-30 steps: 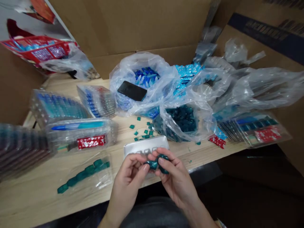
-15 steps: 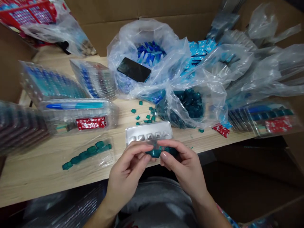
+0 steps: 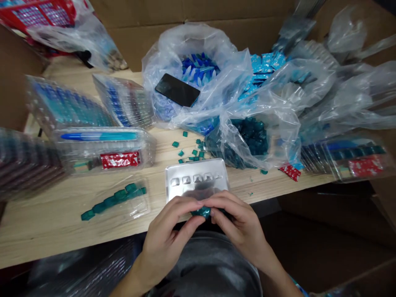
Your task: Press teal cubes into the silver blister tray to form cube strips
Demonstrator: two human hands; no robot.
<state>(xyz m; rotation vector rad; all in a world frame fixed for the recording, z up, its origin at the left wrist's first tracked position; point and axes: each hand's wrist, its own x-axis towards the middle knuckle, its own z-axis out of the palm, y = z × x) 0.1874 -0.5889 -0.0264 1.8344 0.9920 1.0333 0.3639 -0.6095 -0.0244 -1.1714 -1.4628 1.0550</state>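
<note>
Between both hands, near the table's front edge, is a strip of dark green translucent square pieces [image 3: 202, 211]. My left hand [image 3: 173, 225] pinches its left end with thumb and fingers. From the other side, my right hand [image 3: 236, 218] pinches it too; the fingertips of both hands meet over it and hide much of it. Just beyond the fingers lies a silvery mould tray [image 3: 198, 168] with a row of small square hollows, its near part covered by my hands. To the left, a similar green strip [image 3: 108, 202] rests on a clear plastic tray [image 3: 140, 206].
Loose green squares [image 3: 194, 152] lie beside an open plastic bag of green pieces [image 3: 250, 136]. A phone [image 3: 177, 90] rests on a bag of blue pieces [image 3: 201, 68]. Clear packs with pens [image 3: 99, 136] stand at left, more packs [image 3: 352, 156] at right. A red sachet [image 3: 291, 172] lies near the edge.
Both hands have moved slightly down and nearer my body with the green strip, and their fingertips have come together. More of the silvery tray shows.
</note>
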